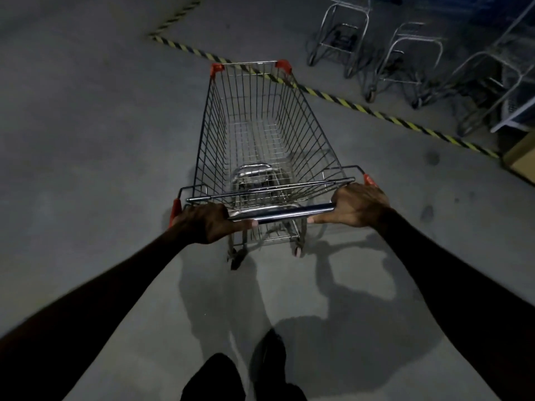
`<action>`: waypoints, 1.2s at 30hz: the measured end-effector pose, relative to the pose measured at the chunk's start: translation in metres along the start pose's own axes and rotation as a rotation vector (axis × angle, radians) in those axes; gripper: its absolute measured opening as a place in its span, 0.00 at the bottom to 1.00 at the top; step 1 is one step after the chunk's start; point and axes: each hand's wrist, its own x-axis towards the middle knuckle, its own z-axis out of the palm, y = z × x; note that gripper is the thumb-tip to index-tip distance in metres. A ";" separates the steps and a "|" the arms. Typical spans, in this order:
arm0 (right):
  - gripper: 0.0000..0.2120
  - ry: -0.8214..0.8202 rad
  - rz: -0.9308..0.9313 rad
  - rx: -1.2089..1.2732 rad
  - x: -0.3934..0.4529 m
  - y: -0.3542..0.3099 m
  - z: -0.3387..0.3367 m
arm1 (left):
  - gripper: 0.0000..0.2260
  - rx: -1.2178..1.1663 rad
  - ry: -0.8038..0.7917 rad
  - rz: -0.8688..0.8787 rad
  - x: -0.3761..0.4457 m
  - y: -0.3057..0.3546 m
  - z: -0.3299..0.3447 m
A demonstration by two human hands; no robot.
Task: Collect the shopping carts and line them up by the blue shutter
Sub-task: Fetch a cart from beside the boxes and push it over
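Cart point(260, 134): wire basket, red corner caps, empty, centre frame on grey floor point(86, 125). Left hand point(207, 224) and right hand point(357, 205) both wrapped closed around handle bar point(289, 214) at its ends. Striped tape point(362, 107) crosses floor beyond cart. Parked carts point(405, 62) at 2 o'clock, well apart.
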 end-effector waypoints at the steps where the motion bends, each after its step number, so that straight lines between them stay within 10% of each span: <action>1: 0.50 -0.003 -0.004 -0.002 0.014 0.007 -0.006 | 0.46 -0.003 0.006 -0.001 0.015 0.002 -0.007; 36: 0.49 0.071 -0.071 -0.065 0.693 0.269 -0.244 | 0.38 -0.052 0.033 -0.016 0.626 0.025 -0.382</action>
